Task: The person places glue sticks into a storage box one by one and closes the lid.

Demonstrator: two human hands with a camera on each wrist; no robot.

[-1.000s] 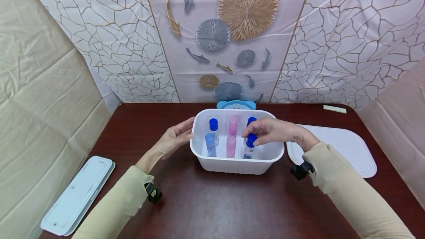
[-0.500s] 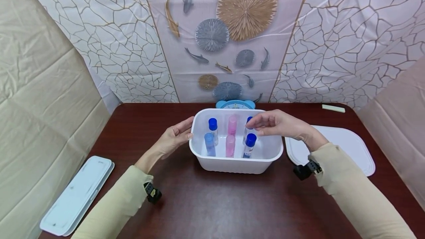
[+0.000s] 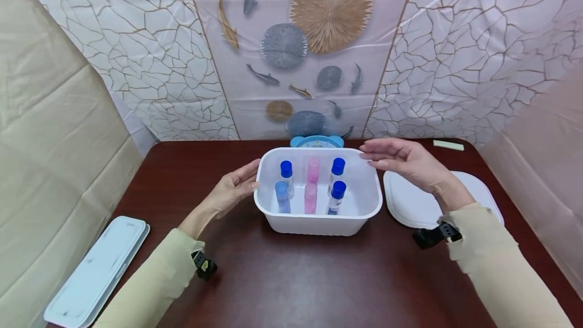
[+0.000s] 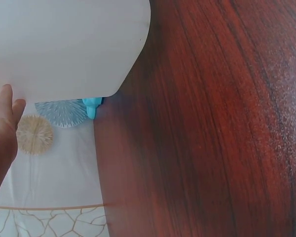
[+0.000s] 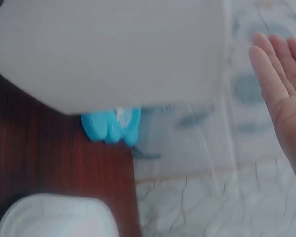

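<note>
On the dark wooden table (image 3: 291, 277), a white tub (image 3: 319, 219) holds six small bottles (image 3: 337, 167). The left hand (image 3: 232, 189) rests against its left wall, fingers relaxed. The right hand (image 3: 403, 158) hovers spread above its right rim, holding nothing.

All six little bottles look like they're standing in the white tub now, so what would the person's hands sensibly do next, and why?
Probably the right hand, open and holding nothing above the tub, would reach for the white lid lying on the table just right of it. The six bottles stand upright in two rows inside, and the left hand rests against the tub's left wall, steadying it.
</note>
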